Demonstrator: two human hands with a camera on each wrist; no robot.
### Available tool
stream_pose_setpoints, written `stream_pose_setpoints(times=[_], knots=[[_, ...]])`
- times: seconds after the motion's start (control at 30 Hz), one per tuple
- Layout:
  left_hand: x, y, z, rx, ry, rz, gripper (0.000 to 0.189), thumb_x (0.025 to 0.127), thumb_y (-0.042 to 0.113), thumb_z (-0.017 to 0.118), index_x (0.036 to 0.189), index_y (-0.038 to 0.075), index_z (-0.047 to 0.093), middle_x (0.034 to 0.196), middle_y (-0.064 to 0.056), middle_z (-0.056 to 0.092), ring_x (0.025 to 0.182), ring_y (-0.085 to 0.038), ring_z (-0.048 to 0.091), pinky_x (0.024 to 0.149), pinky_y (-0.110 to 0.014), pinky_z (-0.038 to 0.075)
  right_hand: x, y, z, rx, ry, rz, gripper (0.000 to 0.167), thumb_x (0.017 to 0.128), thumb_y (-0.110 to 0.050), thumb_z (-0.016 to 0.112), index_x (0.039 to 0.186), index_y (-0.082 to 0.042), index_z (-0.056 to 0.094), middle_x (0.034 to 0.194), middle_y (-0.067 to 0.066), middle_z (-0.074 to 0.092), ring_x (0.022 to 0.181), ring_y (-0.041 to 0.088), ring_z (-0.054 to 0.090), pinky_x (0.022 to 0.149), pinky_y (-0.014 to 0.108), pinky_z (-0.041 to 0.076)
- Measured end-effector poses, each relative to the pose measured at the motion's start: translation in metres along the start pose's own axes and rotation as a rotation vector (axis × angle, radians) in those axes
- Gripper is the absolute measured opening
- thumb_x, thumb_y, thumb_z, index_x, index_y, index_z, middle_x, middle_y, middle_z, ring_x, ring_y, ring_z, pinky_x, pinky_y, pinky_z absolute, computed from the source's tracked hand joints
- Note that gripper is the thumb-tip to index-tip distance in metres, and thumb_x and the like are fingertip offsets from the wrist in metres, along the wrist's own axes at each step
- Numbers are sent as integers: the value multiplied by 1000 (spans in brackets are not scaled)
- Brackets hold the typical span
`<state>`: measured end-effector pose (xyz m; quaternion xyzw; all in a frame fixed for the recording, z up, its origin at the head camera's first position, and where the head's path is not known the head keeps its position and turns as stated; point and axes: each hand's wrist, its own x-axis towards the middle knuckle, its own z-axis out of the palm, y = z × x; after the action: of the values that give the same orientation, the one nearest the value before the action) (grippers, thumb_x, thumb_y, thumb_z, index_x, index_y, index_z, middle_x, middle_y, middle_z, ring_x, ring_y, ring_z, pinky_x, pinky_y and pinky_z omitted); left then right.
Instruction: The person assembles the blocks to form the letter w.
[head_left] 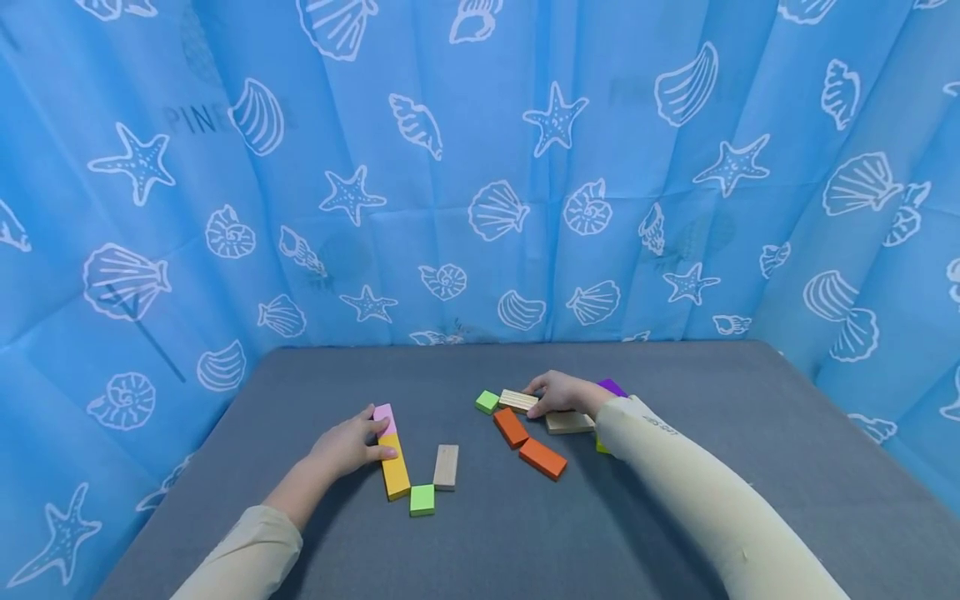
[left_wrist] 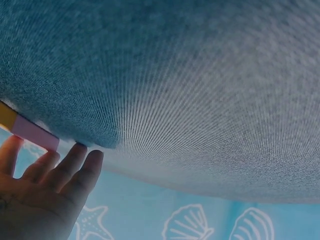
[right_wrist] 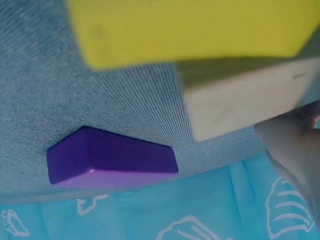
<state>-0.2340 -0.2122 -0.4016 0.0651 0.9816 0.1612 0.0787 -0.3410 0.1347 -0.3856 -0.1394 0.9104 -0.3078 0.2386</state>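
My left hand (head_left: 347, 446) touches a short row on the left side of the table, its fingertips at a pink block (head_left: 383, 412) and its thumb on a yellow-orange block (head_left: 394, 471). In the left wrist view its fingers are spread and fairly straight beside the pink block (left_wrist: 35, 132). Farther right, my right hand (head_left: 558, 393) pinches the right end of a pale wooden block (head_left: 517, 401) between thumb and fingers. Under that wrist lies another wooden block (head_left: 568, 423). The right wrist view hides those fingertips.
A green block (head_left: 422, 500) and a wooden block (head_left: 446, 467) adjoin the left row. Another green block (head_left: 487, 402) and two orange blocks (head_left: 511, 427) lie near the right hand. Purple (right_wrist: 115, 160) and yellow blocks (right_wrist: 190, 32) sit by the right forearm. A blue curtain (head_left: 450, 208) hangs behind.
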Motion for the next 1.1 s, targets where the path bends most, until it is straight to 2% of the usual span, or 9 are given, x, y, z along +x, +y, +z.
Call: stream_pose_setpoints(times=[0.23,0.33,0.4,0.57,0.67,0.8,0.97,1.1], knots=[[-1,1,1,-7,12,16,69,85,40,73,140,5,52,151,-26,32,133,-46,36,101,-61,34,-1,1,3,-24,63,-28,24,86,-12,74,108,-4,67,111,11,60,94,22,52,85,38,46],[-2,2,1,-6,16,20,69,85,39,73,140,4,52,151,-26,32,133,-46,37,101,-61,34,-5,0,3,20,81,-54,22,87,-9,71,106,-1,64,102,10,61,89,22,55,80,37,47],[-2,2,1,-5,18,20,69,85,39,74,140,5,52,151,-26,33,133,-46,37,101,-61,34,-7,0,1,81,94,-59,24,88,-7,69,110,1,62,99,11,63,88,22,57,79,39,49],[-3,2,0,-6,18,15,68,85,39,74,140,5,52,151,-26,33,133,-46,37,102,-60,34,-12,-3,-2,322,108,-53,34,89,-2,66,121,7,57,101,14,63,93,23,63,84,43,52],[-3,3,-1,-10,16,9,68,85,38,74,140,5,52,151,-26,32,133,-46,36,102,-60,34,-15,-5,-5,462,97,-49,38,90,0,63,126,9,54,103,16,62,92,23,64,84,41,53],[-3,3,-2,-12,11,4,68,85,39,74,140,5,52,151,-26,32,133,-47,36,102,-61,34,-21,-8,-7,627,57,-48,45,94,0,57,137,7,47,104,13,61,84,19,60,77,33,51],[-3,3,-1,-14,5,-1,68,85,39,74,140,5,52,151,-25,32,133,-46,36,102,-61,33,-26,-13,-7,744,16,-54,52,97,-3,51,146,4,36,92,6,59,75,16,54,73,31,43],[-3,3,-1,-19,2,-2,69,85,39,73,141,5,51,152,-25,31,134,-47,35,102,-61,33,-27,-17,-4,772,30,-49,51,97,-4,50,145,6,36,87,3,61,81,18,58,81,38,48]])
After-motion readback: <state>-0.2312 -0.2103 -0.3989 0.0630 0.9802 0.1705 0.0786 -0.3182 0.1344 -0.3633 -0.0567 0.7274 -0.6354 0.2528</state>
